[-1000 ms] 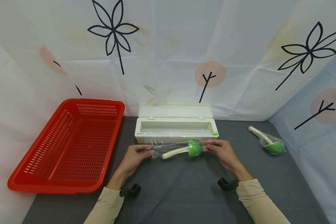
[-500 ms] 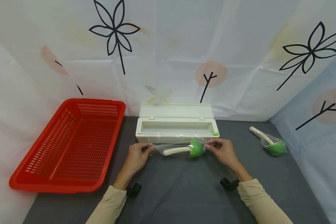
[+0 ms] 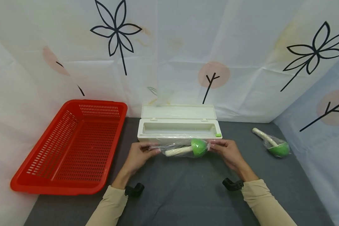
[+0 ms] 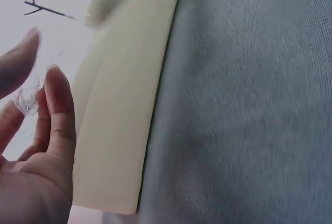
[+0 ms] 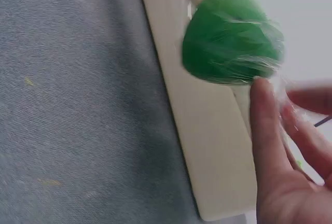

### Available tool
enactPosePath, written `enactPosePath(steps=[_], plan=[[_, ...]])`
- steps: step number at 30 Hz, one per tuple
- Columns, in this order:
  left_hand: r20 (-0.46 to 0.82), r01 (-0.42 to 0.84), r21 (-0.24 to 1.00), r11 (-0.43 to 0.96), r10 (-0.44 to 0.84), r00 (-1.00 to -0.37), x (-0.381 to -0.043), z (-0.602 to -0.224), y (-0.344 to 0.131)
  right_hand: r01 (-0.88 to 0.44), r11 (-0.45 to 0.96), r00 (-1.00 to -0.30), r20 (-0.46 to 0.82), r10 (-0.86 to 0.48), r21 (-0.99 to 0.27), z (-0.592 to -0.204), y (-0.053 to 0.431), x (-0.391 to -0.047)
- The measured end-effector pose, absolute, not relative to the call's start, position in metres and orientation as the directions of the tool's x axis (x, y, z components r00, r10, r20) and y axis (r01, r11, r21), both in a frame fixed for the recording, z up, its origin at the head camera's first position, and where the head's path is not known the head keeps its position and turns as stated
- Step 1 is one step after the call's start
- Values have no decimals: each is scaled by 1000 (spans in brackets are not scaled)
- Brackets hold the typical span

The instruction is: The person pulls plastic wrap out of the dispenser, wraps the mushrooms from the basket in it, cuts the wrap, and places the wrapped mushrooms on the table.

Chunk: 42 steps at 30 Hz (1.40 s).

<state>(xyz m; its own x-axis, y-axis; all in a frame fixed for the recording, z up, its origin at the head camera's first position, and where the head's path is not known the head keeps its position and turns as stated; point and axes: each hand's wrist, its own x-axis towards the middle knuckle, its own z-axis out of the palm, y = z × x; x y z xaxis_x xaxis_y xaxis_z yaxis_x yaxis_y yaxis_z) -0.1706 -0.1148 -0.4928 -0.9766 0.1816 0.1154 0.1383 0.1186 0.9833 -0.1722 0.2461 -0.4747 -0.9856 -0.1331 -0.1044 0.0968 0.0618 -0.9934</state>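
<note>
A toy mushroom (image 3: 179, 151) with a green cap and pale stem hangs wrapped in clear cling film (image 3: 172, 146), in front of the white box. My left hand (image 3: 139, 157) holds the film's gathered end beyond the stem; in the left wrist view a crumpled tuft of cling film (image 4: 27, 99) shows among the fingers. At the cap end, my right hand (image 3: 227, 154) pinches the other end of the film. The green cap (image 5: 231, 37) fills the upper middle of the right wrist view, wrinkled film stretched over it, fingertips close by its edge.
Behind the hands stands a white cling film dispenser box (image 3: 180, 137), lid (image 3: 178, 112) raised, green slider (image 3: 218, 135) at its right. A red basket (image 3: 103, 175) is at left. Another wrapped mushroom (image 3: 279, 150) lies at right on the dark grey cloth (image 3: 183, 194).
Both hands keep the film's ends while the mushroom shifts slightly and turns between them. The left thumb and fingers have spread a little; the film looks more gathered at the ends.
</note>
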Motion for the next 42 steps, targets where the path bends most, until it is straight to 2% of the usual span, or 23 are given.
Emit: enactPosePath(steps=[4,6,8,10,14,18,25,34,42], plan=[[279,316,883,346,154,-948,-174,-492,-113,58,126,-980,-81,-181,-990,-476,249,-174],[320,338,826,450,118,-940,-176,-491,-113,30,149,-981,-58,-186,-988,-477,249,-176],[311,315,822,475,89,-946,-179,-488,-113,4,158,-982,-33,-184,-987,-476,248,-178],[289,290,853,434,69,-955,-182,-485,-112,-32,160,-985,5,-170,-987,-475,246,-181],[251,254,933,256,45,-967,-193,-473,-109,-101,141,-989,84,-121,-985,-468,244,-188],[237,233,963,138,-9,-972,-205,-461,-104,-122,119,-990,112,-89,-985,-456,240,-196],[235,229,970,86,-70,-969,-221,-440,-102,-144,137,-988,135,-74,-980,-434,236,-209],[285,284,959,22,-65,-956,-223,-405,-102,-204,50,-976,199,-87,-978,-403,235,-215],[304,303,953,15,-65,-951,-223,-390,-101,-230,22,-971,228,-78,-973,-390,235,-213]])
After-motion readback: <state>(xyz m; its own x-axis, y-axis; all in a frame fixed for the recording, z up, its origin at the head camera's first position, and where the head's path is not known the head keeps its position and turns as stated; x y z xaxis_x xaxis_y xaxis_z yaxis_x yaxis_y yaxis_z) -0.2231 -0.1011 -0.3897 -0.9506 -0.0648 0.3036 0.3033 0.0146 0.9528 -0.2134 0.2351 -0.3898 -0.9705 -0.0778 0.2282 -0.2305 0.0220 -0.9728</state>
